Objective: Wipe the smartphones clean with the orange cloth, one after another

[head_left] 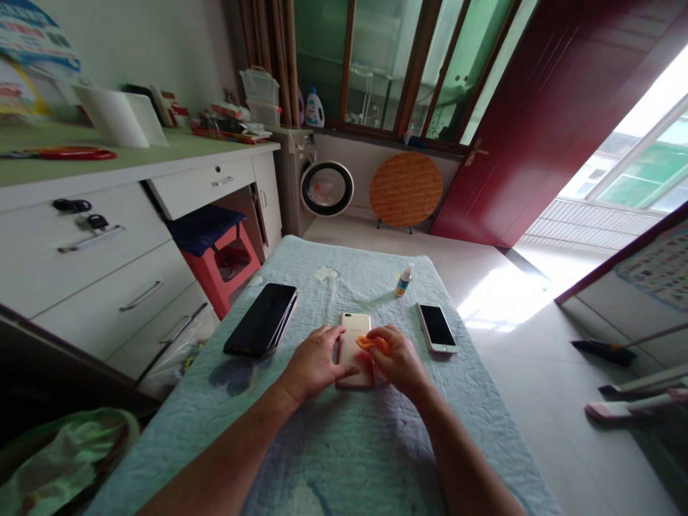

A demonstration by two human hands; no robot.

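A gold phone (355,337) lies face down on the light blue quilted cloth (333,444). My left hand (314,362) rests on the phone's left edge with fingers spread flat, holding it in place. My right hand (395,362) is closed on a small orange cloth (370,343) and presses it onto the phone's back. A white phone (437,327) lies screen up just to the right. A black tablet (261,318) lies to the left. A small dropper bottle (404,279) stands behind the phones.
White drawers under a green countertop (107,215) run along the left, with a red stool (223,261) tucked below. A washing machine (317,186), a round wooden tabletop (405,190) and a dark red door (542,122) stand at the back. A broom (602,351) lies right.
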